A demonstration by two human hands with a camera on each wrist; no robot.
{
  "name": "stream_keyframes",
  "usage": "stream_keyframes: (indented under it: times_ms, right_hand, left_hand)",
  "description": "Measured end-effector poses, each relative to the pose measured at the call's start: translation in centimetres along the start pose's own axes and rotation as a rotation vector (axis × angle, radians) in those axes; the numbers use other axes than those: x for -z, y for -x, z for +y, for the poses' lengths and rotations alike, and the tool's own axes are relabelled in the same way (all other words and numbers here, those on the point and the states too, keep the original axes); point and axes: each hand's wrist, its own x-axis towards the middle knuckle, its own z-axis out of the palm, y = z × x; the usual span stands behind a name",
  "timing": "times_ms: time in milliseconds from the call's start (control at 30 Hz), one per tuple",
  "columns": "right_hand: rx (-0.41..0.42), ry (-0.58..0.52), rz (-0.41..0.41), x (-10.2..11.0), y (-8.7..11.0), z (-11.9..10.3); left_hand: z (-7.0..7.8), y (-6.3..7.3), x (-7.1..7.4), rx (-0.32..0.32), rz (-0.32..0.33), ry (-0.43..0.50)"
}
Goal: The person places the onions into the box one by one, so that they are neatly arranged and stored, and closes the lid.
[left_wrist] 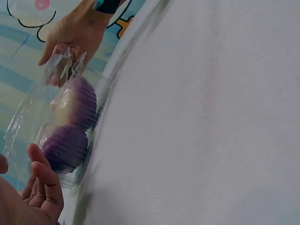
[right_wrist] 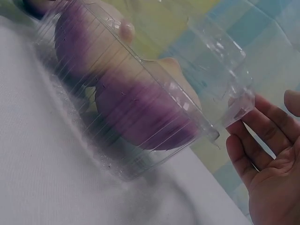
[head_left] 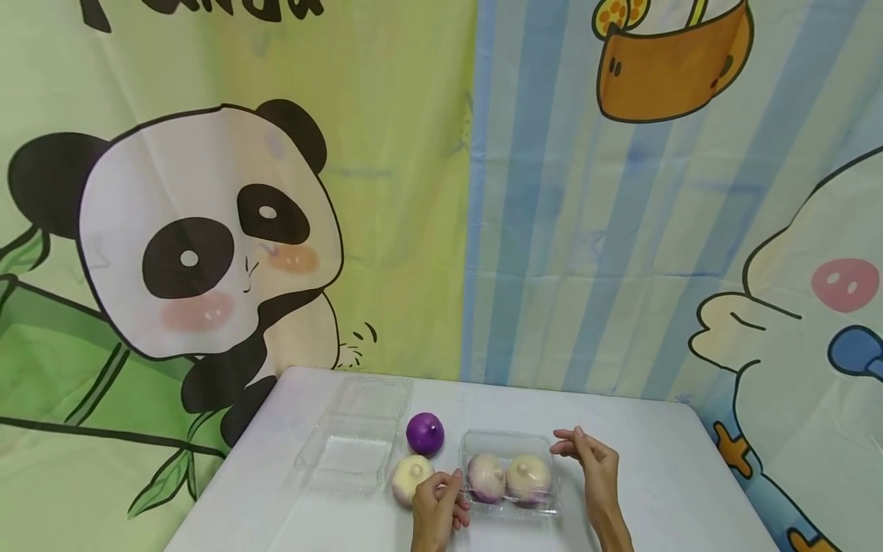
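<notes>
"Grip: clenched or released?"

"Released, both sides. My right hand (head_left: 597, 469) is relaxed, its fingertips touching the partly raised lid (right_wrist: 216, 44) of a clear plastic clamshell (head_left: 507, 438). My left hand (head_left: 436, 507) is loosely bent by the opposite end, thumb apart from fingers; I can't tell whether it touches the plastic."

"And inside?"

"2 purple-and-white, turnip-like bulbs (head_left: 528, 478), side by side. Left of that clamshell, a pale-topped bulb (head_left: 409, 477) and a deep purple bulb (head_left: 425, 434) sit on the white table (head_left: 655, 445), near a 2nd clamshell (head_left: 357, 456), open."

"Any writing?"

"Black lettering (head_left: 267, 9) on the yellow-green backdrop (head_left: 407, 230), cut by the top edge; it looks like 'Panda'."
</notes>
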Motion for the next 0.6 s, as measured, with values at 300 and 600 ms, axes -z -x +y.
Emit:
stream_keyframes:
  times_ms: [300, 600]
  right_hand:
    - [-0.009, 0.017, 0.010, -0.06, 0.23, 0.29]
    - [0.040, -0.019, 0.140, -0.26, 0.76, -0.42]
  left_hand:
    - [-0.39, -0.09, 0.26, 0.004, -0.036, -0.014]
    - [-0.44, -0.11, 0.34, -0.008, -0.050, -0.023]
